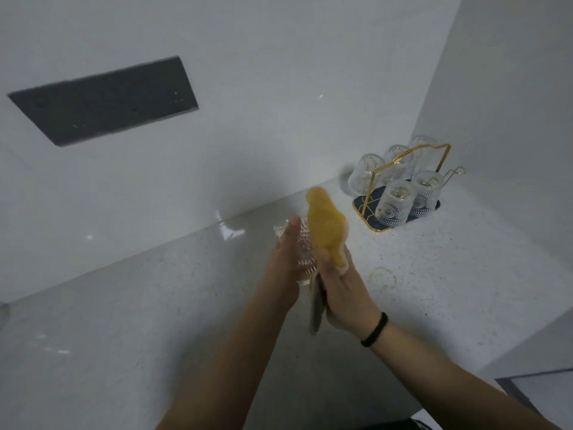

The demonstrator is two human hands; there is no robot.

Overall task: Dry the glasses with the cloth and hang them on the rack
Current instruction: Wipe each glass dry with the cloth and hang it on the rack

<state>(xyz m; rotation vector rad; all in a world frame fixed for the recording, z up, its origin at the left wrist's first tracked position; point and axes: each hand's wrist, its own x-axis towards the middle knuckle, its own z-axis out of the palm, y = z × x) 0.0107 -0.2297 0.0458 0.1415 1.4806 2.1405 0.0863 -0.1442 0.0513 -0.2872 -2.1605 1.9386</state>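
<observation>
A clear ribbed glass is held above the counter between my two hands. My left hand grips its left side, fingers up along the wall. My right hand grips a yellow cloth and presses it against the right side of the glass; a grey part of the cloth hangs below my palm. The gold wire rack on a dark base stands in the far right corner with several ribbed glasses upside down on its pegs. One peg on the right stands bare.
The speckled white countertop runs to white walls behind and on the right. A dark grey rectangular panel sits on the back wall at left. A faint ring mark shows on the counter near my right hand.
</observation>
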